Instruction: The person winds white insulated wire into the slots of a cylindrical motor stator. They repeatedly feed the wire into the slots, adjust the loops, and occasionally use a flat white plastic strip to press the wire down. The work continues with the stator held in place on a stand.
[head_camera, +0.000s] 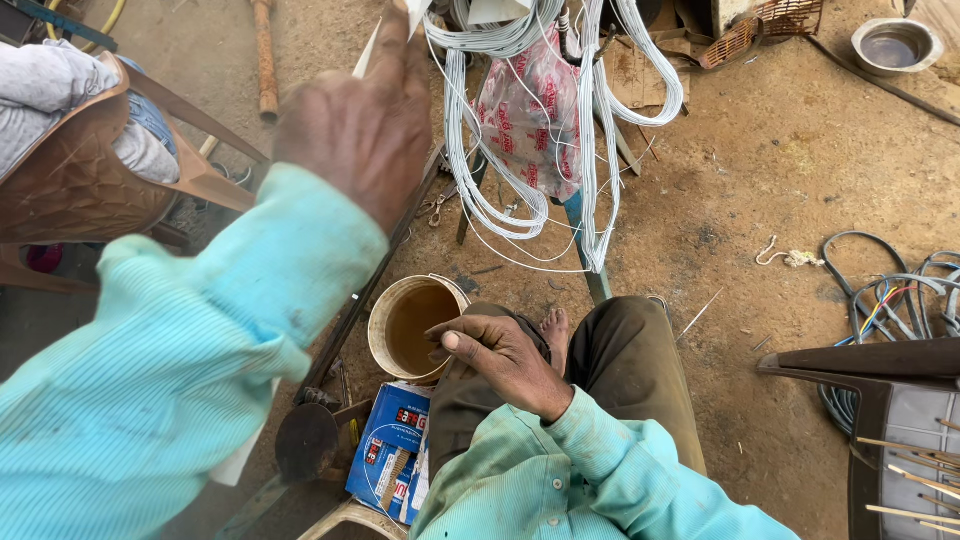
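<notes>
- My left hand (355, 125), upper frame, pinches a thin white strip (368, 55): light, bendable, best gripped near its end.
- My right hand (500, 358), centre, half-curled, holds nothing beside the bucket (380, 320).

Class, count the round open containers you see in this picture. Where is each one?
2: a bucket beside the right hand, and a metal bowl at top right. Others may be hidden.

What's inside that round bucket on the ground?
The bucket holds brownish liquid. Its bottom cannot be seen through the liquid, and the right hand covers part of its rim.
</notes>
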